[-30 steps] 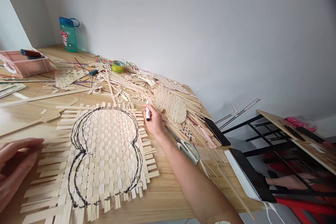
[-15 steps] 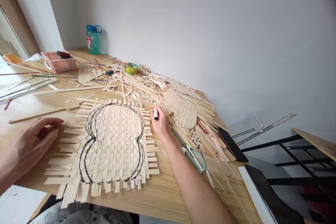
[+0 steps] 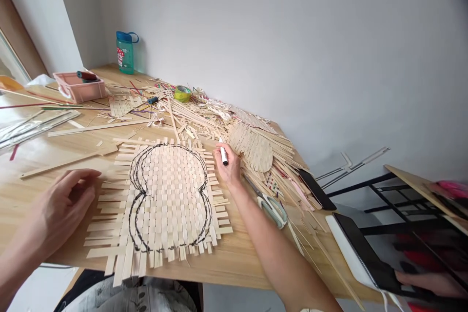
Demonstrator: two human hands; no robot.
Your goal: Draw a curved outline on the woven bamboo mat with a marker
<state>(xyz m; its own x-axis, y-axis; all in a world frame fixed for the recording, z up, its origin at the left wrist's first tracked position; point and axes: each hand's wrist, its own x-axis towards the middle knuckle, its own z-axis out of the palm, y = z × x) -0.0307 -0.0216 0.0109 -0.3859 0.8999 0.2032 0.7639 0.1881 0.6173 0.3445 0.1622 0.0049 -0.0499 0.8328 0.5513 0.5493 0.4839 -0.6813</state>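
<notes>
A woven mat of pale flat strips (image 3: pixel 168 195) lies on the wooden table (image 3: pixel 237 258), with a black gourd-shaped outline drawn on it. My right hand (image 3: pixel 228 165) rests at the mat's far right edge, closed round a white marker (image 3: pixel 223 153) with its black tip toward the mat. My left hand (image 3: pixel 60 204) lies by the mat's left edge, fingers loosely spread, fingertips near the loose strip ends, holding nothing.
Scissors (image 3: pixel 268 202) lie just right of my right forearm. A heap of loose strips and a smaller woven piece (image 3: pixel 254 148) fill the far side. Further back stand a tape roll (image 3: pixel 182 93), a pink tray (image 3: pixel 78 87) and a green bottle (image 3: pixel 125 52). A tablet (image 3: pixel 365 258) sits at the right.
The view has swung left and back, so the mat now sits more central. My left hand has come further onto the table by the mat's edge. My right hand keeps the marker at the mat's right edge.
</notes>
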